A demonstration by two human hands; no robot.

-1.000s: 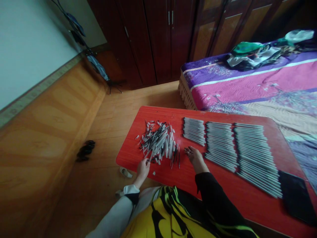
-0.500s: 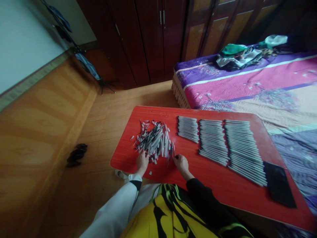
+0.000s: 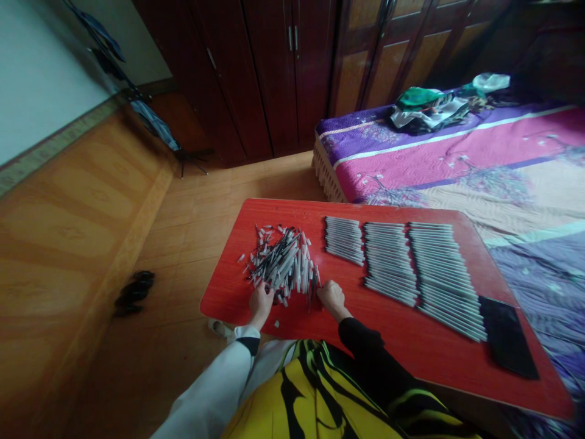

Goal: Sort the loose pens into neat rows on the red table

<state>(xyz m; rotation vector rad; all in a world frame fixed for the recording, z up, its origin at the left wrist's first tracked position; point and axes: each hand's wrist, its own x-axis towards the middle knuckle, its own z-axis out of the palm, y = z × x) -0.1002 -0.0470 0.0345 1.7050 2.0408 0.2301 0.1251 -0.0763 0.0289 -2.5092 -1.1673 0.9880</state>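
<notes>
A heap of loose pen parts [image 3: 286, 259], grey barrels mixed with thin dark pieces and small pale caps, covers the left part of the red table [image 3: 347, 329]. At its near left edge, my left hand [image 3: 261, 303] has its fingers curled together against the pieces; what they pinch is too small to name. My right hand [image 3: 332, 297] is closed at the heap's right edge, beside some thin dark sticks [image 3: 315, 281]. Its fingertips hide anything in them. Further right, grey pens lie side by side in three columns: a short one [image 3: 343, 239], a middle one [image 3: 390, 262] and a long one [image 3: 445, 277].
A black flat rectangular object [image 3: 509, 338] lies beside the long column. The bed [image 3: 411, 155] with a pile of clothes [image 3: 429, 108] borders the table's far right side. Dark shoes [image 3: 134, 292] are on the floor to the left. Wardrobes [image 3: 269, 79] line the back.
The camera view has shifted slightly. My right hand has moved a little closer to the thin sticks at the heap's edge. My left hand stays at nearly the same spot.
</notes>
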